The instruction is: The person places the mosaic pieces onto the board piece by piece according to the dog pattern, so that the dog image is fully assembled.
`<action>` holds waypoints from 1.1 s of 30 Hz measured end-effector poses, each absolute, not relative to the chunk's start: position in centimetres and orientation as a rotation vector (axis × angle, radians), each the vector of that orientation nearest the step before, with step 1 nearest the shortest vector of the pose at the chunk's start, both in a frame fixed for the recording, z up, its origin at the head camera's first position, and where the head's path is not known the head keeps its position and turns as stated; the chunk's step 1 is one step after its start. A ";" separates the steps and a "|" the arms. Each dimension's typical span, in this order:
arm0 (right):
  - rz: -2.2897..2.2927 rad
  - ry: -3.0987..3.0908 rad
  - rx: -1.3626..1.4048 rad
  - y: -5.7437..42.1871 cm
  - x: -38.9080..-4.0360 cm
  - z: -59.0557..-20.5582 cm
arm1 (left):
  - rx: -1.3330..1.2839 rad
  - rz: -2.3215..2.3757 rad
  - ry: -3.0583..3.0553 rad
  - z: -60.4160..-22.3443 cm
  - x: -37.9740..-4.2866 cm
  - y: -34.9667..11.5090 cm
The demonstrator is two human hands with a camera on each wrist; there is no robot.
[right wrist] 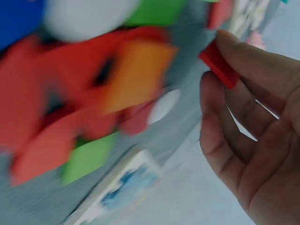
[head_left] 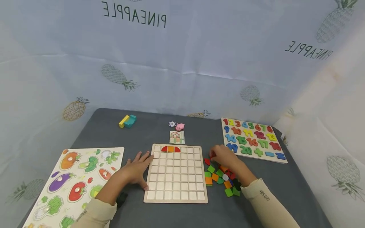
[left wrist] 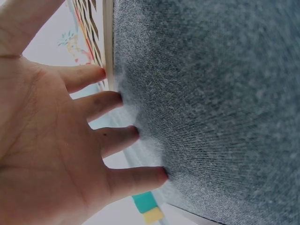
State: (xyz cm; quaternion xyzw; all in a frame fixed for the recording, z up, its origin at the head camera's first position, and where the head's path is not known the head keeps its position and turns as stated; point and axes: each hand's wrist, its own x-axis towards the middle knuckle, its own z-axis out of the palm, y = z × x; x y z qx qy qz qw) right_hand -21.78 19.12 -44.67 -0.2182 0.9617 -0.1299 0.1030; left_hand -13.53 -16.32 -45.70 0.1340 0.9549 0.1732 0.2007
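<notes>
Fingers point(right wrist: 214, 97) pinch red tile point(right wrist: 219, 64), clear only in right wrist view.

Soft, even light is brightening the curtain point(head_left: 199, 41), and a pale haze is bleaching its right side. Behind my left hand point(left wrist: 51, 140), whiteness is glaring, while the tabletop point(left wrist: 215, 93) is looking dimmer and grainy, its weave smearing into streaks. Beside my right hand point(right wrist: 267, 145), the nearest tiles point(right wrist: 136, 70) are blurring out of focus; the red piece point(right wrist: 219, 64) I am pinching is showing crisper edges.
</notes>
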 end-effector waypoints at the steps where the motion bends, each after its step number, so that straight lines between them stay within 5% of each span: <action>1: -0.427 2.843 -0.659 18.5 -21.9 -44.4 | 0.379 0.478 2.669 -45.7 -13.6 -16.3; 17: -0.674 2.647 -1.111 3.6 -22.9 -44.5 | 0.394 0.461 2.682 -45.6 -13.8 -15.3; 33: -0.533 2.613 -1.222 -0.6 -23.5 -45.5 | 0.336 0.428 2.695 -45.3 -13.1 -16.1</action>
